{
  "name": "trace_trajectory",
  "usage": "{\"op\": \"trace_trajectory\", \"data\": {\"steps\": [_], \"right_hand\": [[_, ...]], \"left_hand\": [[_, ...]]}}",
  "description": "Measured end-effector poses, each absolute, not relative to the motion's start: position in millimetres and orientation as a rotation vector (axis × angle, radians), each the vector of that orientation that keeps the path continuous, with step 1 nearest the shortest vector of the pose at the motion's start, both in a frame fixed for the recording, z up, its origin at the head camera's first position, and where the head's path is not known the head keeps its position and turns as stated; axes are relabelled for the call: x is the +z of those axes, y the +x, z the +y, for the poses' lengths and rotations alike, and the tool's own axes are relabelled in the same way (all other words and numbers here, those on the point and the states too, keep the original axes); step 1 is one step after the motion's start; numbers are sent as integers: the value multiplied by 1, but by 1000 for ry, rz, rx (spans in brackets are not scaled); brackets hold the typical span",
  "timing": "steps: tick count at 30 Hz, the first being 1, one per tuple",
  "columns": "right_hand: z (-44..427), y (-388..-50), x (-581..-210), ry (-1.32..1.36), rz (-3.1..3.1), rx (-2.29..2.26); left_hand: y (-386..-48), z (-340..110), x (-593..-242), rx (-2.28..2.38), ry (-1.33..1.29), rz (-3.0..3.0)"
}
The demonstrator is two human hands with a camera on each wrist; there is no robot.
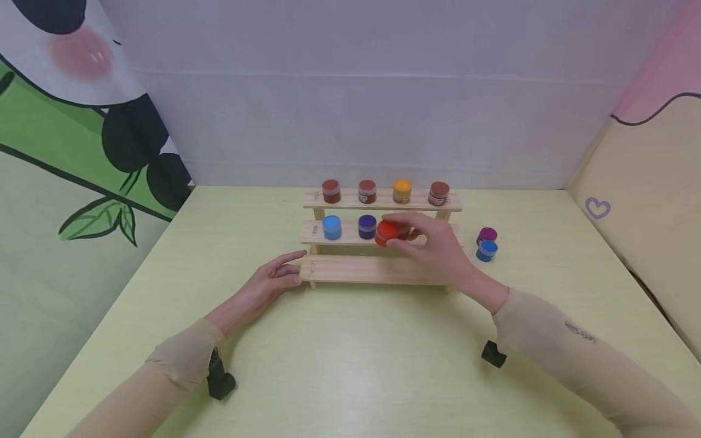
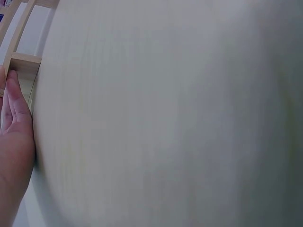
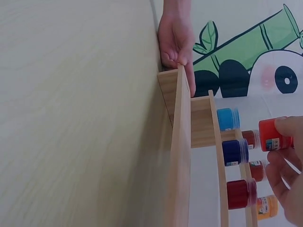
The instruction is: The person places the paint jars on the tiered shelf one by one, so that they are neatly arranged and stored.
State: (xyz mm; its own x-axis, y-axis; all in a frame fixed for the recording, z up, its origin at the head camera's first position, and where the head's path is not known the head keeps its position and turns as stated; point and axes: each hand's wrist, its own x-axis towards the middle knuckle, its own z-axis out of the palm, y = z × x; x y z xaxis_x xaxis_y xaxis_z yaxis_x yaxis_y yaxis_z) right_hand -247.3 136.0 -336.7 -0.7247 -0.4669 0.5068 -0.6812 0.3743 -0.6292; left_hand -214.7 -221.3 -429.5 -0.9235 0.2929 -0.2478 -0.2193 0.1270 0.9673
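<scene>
My right hand (image 1: 438, 246) pinches a red-orange paint jar (image 3: 271, 135) between thumb and fingers, held above the middle step of a three-step wooden rack (image 1: 372, 269). On that step stand a light blue jar (image 1: 331, 227), a dark blue jar (image 1: 367, 227) and a dark red jar (image 3: 240, 194), the last mostly covered by my right hand in the head view. My left hand (image 1: 265, 286) touches the left end of the lowest step, its fingers fairly straight; the left wrist view shows the hand (image 2: 16, 118) only partly, at the edge.
Along the top step stand several jars, among them an orange-yellow jar (image 1: 402, 191) and a brown-red jar (image 1: 331, 191). Right of the rack, a purple jar (image 1: 487, 235) and a blue jar (image 1: 486, 250) sit close together on the pale table (image 1: 350, 365). A cloth backdrop (image 1: 372, 128) rises behind.
</scene>
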Motion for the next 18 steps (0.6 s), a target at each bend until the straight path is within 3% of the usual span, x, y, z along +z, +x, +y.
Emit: {"op": "trace_trajectory", "data": {"steps": [18], "right_hand": [[95, -233, -376, 1093, -2544, 1440]], "left_hand": [[-215, -221, -429, 1832, 62, 2040]]}}
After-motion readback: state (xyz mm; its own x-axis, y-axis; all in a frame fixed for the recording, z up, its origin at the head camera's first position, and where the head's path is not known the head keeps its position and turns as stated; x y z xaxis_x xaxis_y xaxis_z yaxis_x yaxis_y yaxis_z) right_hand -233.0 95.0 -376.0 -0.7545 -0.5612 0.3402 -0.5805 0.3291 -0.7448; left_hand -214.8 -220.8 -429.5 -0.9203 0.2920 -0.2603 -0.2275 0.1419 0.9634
